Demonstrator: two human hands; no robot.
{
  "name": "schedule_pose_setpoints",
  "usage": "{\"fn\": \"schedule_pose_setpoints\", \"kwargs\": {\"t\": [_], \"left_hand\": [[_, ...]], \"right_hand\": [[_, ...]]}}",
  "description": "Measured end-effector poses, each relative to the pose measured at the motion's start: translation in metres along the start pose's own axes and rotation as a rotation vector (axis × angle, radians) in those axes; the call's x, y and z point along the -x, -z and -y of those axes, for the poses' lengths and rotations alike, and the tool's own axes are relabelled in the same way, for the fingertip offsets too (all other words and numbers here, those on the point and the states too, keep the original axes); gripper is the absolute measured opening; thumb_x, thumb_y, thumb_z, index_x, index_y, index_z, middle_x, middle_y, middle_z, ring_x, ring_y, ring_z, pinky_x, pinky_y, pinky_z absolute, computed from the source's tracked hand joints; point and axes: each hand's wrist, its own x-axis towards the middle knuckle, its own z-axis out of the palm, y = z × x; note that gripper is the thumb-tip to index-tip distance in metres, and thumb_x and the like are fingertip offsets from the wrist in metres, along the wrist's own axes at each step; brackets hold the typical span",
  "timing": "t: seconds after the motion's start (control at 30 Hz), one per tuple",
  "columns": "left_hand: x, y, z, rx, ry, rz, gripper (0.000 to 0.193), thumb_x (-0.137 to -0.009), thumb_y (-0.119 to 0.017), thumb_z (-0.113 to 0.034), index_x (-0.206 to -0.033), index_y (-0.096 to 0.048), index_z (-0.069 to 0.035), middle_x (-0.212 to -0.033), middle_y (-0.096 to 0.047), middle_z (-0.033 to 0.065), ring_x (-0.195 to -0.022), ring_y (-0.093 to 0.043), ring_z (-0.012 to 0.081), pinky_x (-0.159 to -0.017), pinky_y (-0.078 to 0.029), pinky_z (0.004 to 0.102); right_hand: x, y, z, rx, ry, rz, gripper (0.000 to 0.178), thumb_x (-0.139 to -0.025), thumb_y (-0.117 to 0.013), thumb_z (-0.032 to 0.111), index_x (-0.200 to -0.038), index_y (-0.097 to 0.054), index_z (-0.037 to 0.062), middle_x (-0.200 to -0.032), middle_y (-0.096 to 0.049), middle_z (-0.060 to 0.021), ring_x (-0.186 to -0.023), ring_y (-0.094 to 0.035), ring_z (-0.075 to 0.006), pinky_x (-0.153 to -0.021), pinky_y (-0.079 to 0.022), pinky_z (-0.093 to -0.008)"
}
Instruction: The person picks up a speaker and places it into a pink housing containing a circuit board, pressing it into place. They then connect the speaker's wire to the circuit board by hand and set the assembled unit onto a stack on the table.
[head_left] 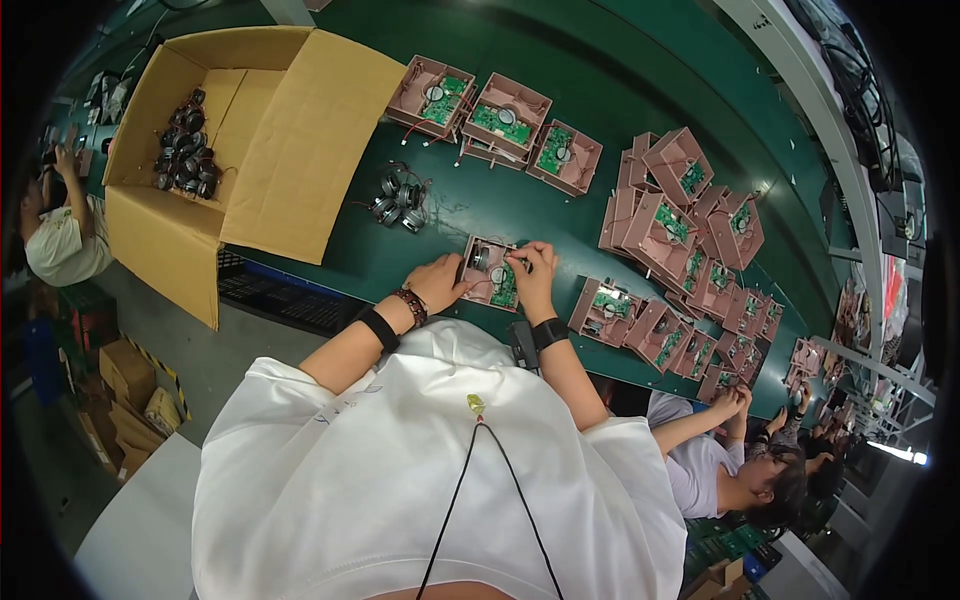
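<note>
Partly curled hands (437,284) (537,272) on pink box (492,241)

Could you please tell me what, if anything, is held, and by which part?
The left hand holds the pink box by its left edge; the right hand is at its upper right, grip unclear.

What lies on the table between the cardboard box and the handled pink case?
The head view shows dark round parts piled between the cardboard box and pink case.

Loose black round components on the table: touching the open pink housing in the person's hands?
Apart. In the head view, green tabletop shows between the black round components and the upper-left corner of the pink housing.
</note>
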Motion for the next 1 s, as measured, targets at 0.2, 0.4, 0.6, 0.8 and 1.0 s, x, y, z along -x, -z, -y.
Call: {"fn": "schedule_pose_setpoints", "kwargs": {"t": [0.2, 0.4, 0.6, 0.8, 1.0], "left_hand": [[-0.001, -0.003, 0.003, 0.008, 0.004, -0.019, 0.038, -0.08, -0.057, -0.031, -0.104, -0.045, -0.004, -0.098, -0.056, 0.0167, -0.087, -0.056, 0.0356, -0.071, -0.047, 0.042], [0.0, -0.001, 0.0, 0.007, 0.009, -0.01, 0.038, -0.081, -0.056, -0.031, -0.103, -0.044, -0.003, -0.098, -0.055, 0.0171, -0.088, -0.056, 0.0358, -0.072, -0.047, 0.0419], [-0.001, 0.003, -0.004, -0.002, -0.003, 0.022, 0.035, -0.081, -0.055, -0.029, -0.1, -0.042, -0.002, -0.098, -0.053, 0.0179, -0.088, -0.056, 0.0369, -0.072, -0.047, 0.0427], [-0.001, -0.001, 0.0, 0.019, -0.003, 0.001, 0.035, -0.079, -0.057, -0.028, -0.099, -0.042, -0.003, -0.099, -0.053, 0.0175, -0.087, -0.054, 0.0374, -0.071, -0.046, 0.0426], [-0.004, 0.005, -0.002, 0.053, -0.001, 0.047, 0.035, -0.079, -0.057, -0.026, -0.1, -0.042, -0.003, -0.1, -0.053, 0.0183, -0.088, -0.055, 0.0376, -0.072, -0.047, 0.0433]], "right_hand": [[-0.001, 0.008, 0.011, 0.124, 0.072, -0.012, 0.014, -0.064, -0.07, 0.009, -0.074, -0.06, 0.0106, -0.091, -0.05, -0.0051, -0.087, -0.044, -0.0263, -0.08, -0.033, -0.0378], [-0.009, 0.019, 0.027, 0.345, 0.363, 0.071, 0.015, -0.062, -0.067, 0.007, -0.072, -0.056, 0.0083, -0.091, -0.049, -0.0062, -0.09, -0.045, -0.0263, -0.079, -0.032, -0.0401], [-0.022, 0.025, 0.039, 0.451, 0.41, 0.163, 0.015, -0.062, -0.067, 0.009, -0.072, -0.055, 0.0082, -0.09, -0.048, -0.0047, -0.09, -0.045, -0.0245, -0.081, -0.031, -0.0399], [-0.024, 0.027, 0.039, 0.497, 0.474, 0.257, 0.011, -0.062, -0.063, 0.009, -0.072, -0.057, 0.0077, -0.089, -0.049, -0.0046, -0.091, -0.046, -0.0229, -0.083, -0.03, -0.0414], [-0.027, 0.026, 0.046, 0.541, 0.344, 0.248, 0.013, -0.06, -0.064, 0.007, -0.07, -0.057, 0.0083, -0.085, -0.046, -0.0049, -0.087, -0.045, -0.0227, -0.08, -0.03, -0.0411]]}}
